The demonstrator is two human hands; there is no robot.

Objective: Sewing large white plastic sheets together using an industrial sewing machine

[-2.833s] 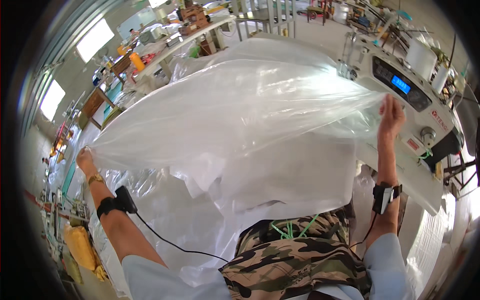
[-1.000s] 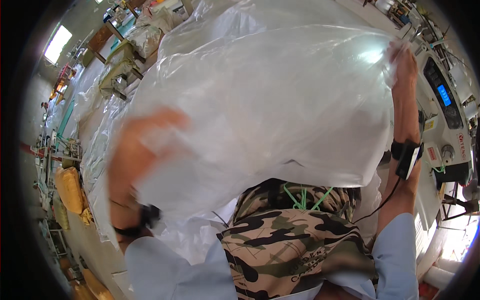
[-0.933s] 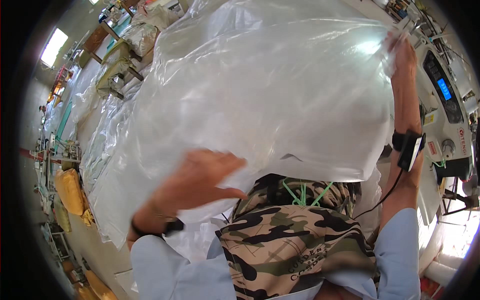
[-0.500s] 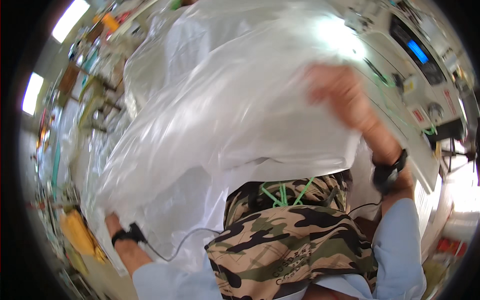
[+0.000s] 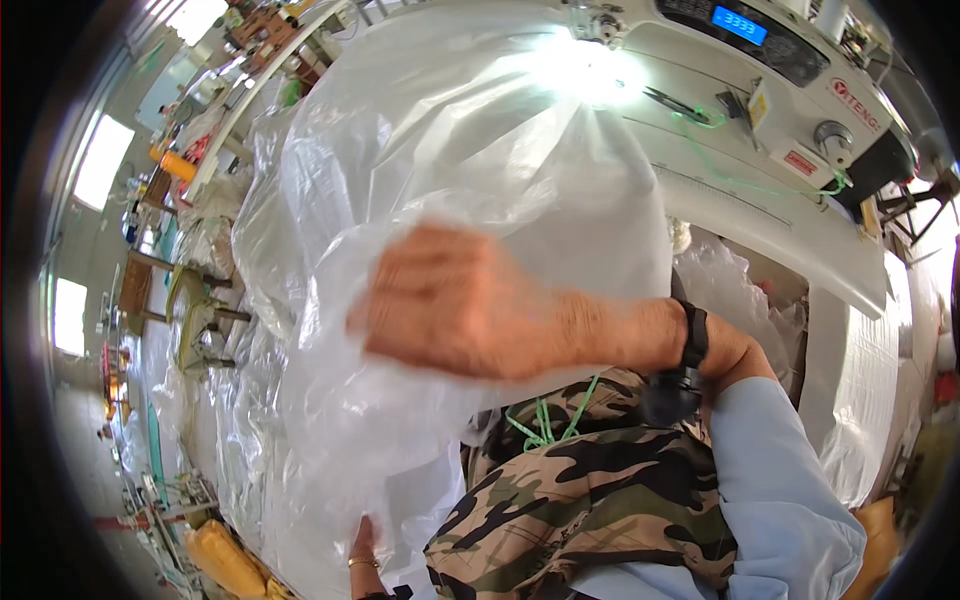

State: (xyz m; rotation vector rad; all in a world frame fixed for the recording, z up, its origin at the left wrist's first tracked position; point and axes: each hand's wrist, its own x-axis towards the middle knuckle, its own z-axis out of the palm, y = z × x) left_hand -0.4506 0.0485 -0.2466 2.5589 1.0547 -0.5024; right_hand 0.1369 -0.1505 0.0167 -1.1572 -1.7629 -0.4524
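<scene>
A large, translucent white plastic sheet [image 5: 570,190] drapes from the sewing machine's table down over my lap, creased and shiny. My right hand [image 5: 440,305] is over the middle of it, blurred by motion, with a black band on the wrist. Its fingers look curled in; whatever they hold is hidden. Low down, my left hand [image 5: 363,540] is against the plastic's lower part, its fingers mostly covered. A white sewing machine [image 5: 765,110] with a lit blue display stands at the upper right. Its bright lamp [image 5: 590,72] shines onto the sheet.
Dark thread snips [image 5: 672,102] and green thread lie on the machine table [image 5: 735,200]. More clear plastic [image 5: 735,285] is bunched below the table's edge. Camouflage cloth [image 5: 590,490] with a green cord covers my lap. At left are a wooden stool [image 5: 190,315] and a yellow bundle [image 5: 222,560].
My right hand has swung left and down across the sheet from beside the machine. My left hand has come inward and lower. The view has shifted, showing more of the machine table.
</scene>
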